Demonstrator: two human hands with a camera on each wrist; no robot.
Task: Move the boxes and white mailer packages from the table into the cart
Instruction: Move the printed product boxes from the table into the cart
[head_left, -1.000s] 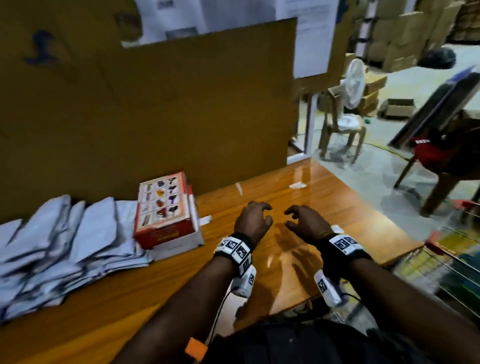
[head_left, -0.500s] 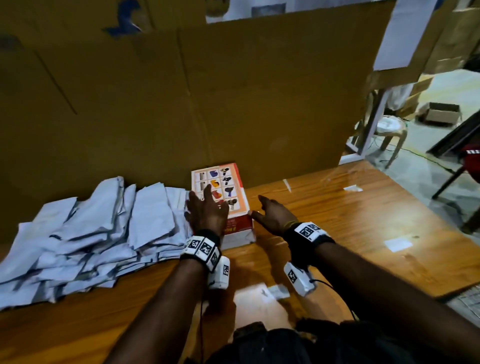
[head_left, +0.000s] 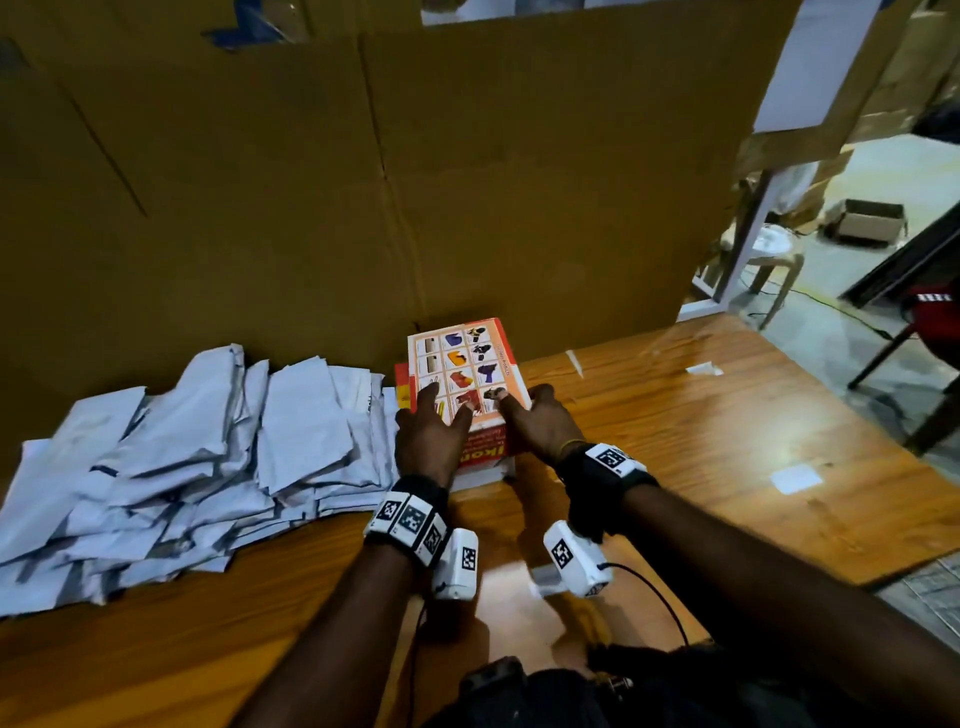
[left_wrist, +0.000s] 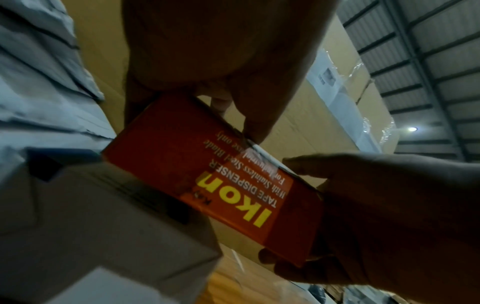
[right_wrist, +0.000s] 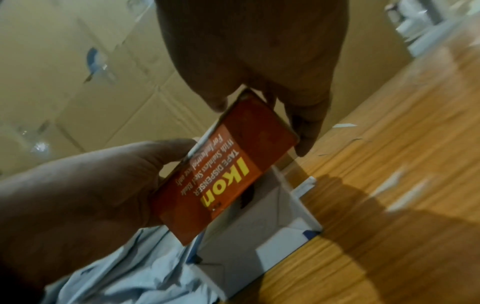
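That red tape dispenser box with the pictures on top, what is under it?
Under the red tape dispenser box sits a plain white cardboard box on the wooden table. Its top face is covered, and its contents cannot be seen.

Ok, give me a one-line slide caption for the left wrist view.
Both hands, left hand and right hand, grip the red Ikon tape dispenser box above a white box.

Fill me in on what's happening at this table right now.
A person is picking up the red Ikon tape dispenser box with both hands. The left hand lies across its top and near end, and the right hand has a grip on its right side. It sits on a white box beside a heap of white mailers on the wooden table. No cart is in view.
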